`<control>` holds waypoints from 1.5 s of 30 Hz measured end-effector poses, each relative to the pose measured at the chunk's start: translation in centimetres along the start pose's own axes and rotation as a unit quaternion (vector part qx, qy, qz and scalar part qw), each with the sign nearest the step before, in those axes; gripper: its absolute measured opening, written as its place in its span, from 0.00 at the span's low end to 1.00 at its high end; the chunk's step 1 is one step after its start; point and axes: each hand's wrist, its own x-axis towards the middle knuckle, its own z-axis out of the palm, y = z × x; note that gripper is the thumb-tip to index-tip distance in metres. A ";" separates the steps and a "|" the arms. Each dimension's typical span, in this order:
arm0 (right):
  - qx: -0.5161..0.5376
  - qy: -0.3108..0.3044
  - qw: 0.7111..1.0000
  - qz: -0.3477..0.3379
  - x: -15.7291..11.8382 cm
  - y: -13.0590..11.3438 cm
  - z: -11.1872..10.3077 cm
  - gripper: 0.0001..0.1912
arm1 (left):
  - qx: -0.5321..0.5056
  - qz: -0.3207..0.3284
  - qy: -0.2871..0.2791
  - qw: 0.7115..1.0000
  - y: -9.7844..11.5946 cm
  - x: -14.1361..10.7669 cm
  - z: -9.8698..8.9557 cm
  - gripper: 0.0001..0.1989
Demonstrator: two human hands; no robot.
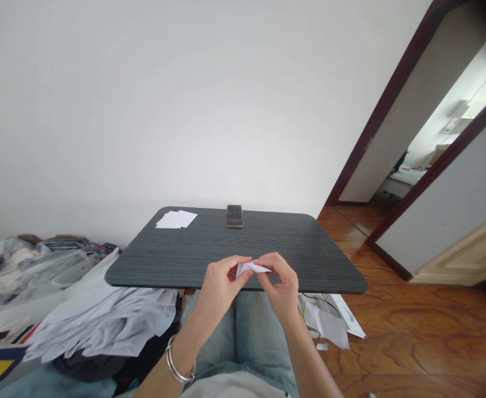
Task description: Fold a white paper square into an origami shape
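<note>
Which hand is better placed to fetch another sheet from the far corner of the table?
Probably the left hand: the sheets lie on the table's far left corner. Both it and the right hand pinch the folded paper.

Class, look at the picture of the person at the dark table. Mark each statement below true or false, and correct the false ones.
1. Both hands hold a small folded white paper. True: left hand and right hand pinch it together.
2. The phone lies at the table's near edge. False: it is at the far edge, by the wall.
3. White sheets lie on the table left of the phone. True.
4. A bracelet is on the right wrist. False: it is on the left wrist.
</note>
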 end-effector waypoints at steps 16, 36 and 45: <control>-0.001 0.031 1.000 0.002 -0.4 0.9 0.6 0.06 | -0.089 -0.089 0.037 0.991 -0.8 0.0 0.7 0.10; -0.087 0.059 0.993 0.060 -0.5 0.7 1.2 0.08 | -0.009 -0.013 0.119 0.993 -1.6 -0.2 1.7 0.07; -0.057 0.032 0.996 0.052 -0.3 1.6 1.1 0.07 | -0.171 -0.107 -0.020 0.979 -1.8 0.1 1.7 0.15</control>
